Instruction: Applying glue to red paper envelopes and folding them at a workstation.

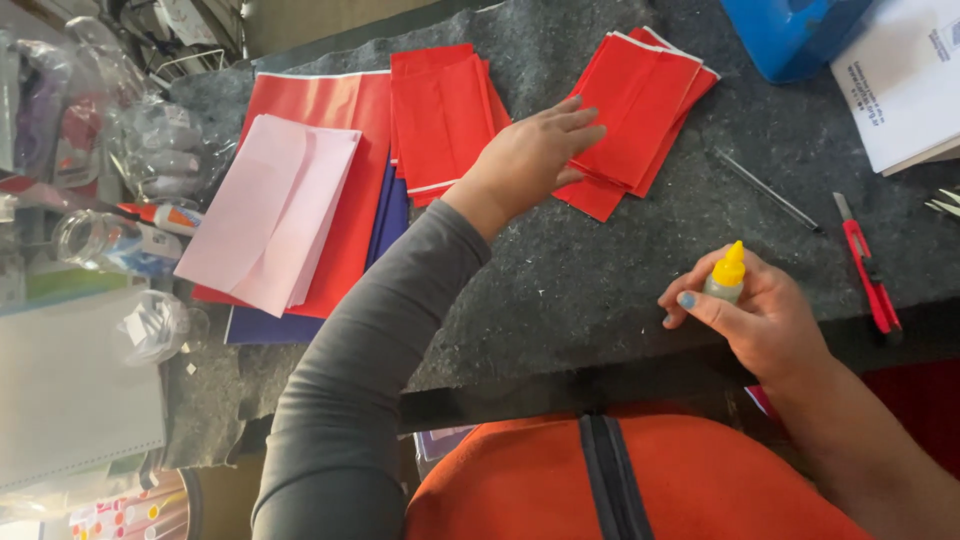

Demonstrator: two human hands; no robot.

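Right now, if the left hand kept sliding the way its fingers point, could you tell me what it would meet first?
The left hand already touches the right-hand stack of folded red papers; going on, it would push further over that stack.

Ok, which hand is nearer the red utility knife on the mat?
The right hand. It holds a small glue bottle just beside the red utility knife. The left hand rests farther away on a stack of folded red paper.
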